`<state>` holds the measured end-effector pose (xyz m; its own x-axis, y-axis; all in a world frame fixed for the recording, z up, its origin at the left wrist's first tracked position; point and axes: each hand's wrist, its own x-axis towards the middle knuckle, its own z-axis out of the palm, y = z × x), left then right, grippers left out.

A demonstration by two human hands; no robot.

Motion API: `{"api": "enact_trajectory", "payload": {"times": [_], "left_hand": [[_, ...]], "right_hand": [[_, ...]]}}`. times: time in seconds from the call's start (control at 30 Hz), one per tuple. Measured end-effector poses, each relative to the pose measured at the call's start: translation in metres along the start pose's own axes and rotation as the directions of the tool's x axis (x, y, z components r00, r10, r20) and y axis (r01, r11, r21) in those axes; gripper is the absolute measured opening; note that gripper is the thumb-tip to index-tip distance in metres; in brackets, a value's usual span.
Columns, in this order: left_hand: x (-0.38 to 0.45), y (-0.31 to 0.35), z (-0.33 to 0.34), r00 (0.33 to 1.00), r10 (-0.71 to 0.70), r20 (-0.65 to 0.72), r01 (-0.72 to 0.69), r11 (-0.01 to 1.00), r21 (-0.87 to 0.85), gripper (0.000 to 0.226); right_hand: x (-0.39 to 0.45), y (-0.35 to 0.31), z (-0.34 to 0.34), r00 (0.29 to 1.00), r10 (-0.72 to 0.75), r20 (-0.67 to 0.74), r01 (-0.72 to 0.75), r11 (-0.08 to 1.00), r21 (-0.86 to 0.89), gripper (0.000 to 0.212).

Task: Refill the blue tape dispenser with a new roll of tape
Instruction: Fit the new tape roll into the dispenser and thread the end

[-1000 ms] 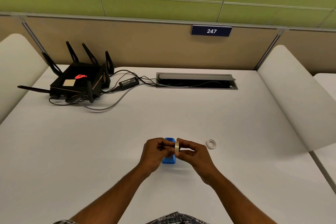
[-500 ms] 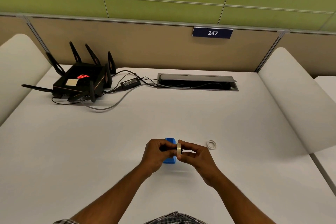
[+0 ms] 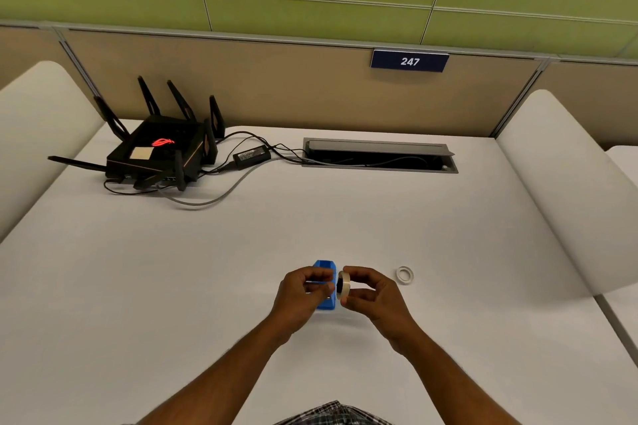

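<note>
- The right hand (image 3: 371, 293) pinches the new tape roll (image 3: 344, 287) on edge, touching the right side of the blue tape dispenser (image 3: 326, 283), which stands on the white table (image 3: 207, 269).
- The left hand (image 3: 302, 290) is closed at the roll's left; a second ago both hands sat closer together, so it seems to be drawing out the tape end.
- An empty core ring (image 3: 404, 275) lies well right of the dispenser, so loading likely remains.

Bare white table (image 3: 172, 286) left, right and ahead of both hands. Near the right hand (image 3: 374, 295): 1 small white ring (image 3: 404, 275), apart from it. Far back left: black router (image 3: 162, 157) with cables (image 3: 214, 195). Back centre: open cable tray (image 3: 379, 155).
</note>
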<state>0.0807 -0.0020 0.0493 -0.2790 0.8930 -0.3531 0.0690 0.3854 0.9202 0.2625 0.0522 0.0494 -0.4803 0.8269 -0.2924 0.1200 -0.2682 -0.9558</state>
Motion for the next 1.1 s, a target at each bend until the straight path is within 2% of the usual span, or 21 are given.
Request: {"api": "enact_trajectory", "payload": {"times": [0.2, 0.33, 0.5, 0.67, 0.77, 0.9, 1.1], "left_hand": [[-0.002, 0.002, 0.004, 0.996, 0.01, 0.094, -0.009, 1.0, -0.013, 0.049], [0.001, 0.002, 0.001, 0.997, 0.046, 0.064, -0.042, 0.998, -0.051, 0.045], [0.008, 0.0, -0.001, 0.999, 0.053, -0.004, -0.053, 0.998, -0.025, 0.038], [0.016, -0.003, -0.002, 0.998, 0.053, -0.038, -0.052, 0.998, 0.024, 0.038], [0.021, -0.006, -0.004, 0.998, 0.056, -0.028, -0.054, 0.997, 0.052, 0.038], [0.025, -0.014, -0.012, 0.998, 0.052, -0.037, -0.047, 0.992, 0.121, 0.072], [0.035, -0.031, -0.023, 0.977, -0.032, 0.213, -0.039, 0.947, 0.32, 0.103]], "right_hand": [[0.007, -0.004, 0.005, 0.999, -0.052, 0.006, 0.052, 0.994, -0.092, 0.048], [0.011, -0.006, 0.012, 0.994, -0.112, 0.008, 0.111, 0.97, -0.218, 0.048], [0.014, -0.008, 0.015, 0.965, -0.257, 0.059, 0.253, 0.84, -0.481, 0.061], [0.023, -0.007, 0.018, 0.927, -0.349, 0.137, 0.354, 0.696, -0.625, 0.045], [0.03, -0.007, 0.018, 0.927, -0.347, 0.143, 0.354, 0.683, -0.639, 0.042], [0.038, -0.005, 0.011, 0.944, -0.316, 0.091, 0.298, 0.707, -0.641, 0.05], [0.053, -0.002, 0.007, 0.971, -0.236, 0.044, 0.197, 0.678, -0.709, 0.054]]}}
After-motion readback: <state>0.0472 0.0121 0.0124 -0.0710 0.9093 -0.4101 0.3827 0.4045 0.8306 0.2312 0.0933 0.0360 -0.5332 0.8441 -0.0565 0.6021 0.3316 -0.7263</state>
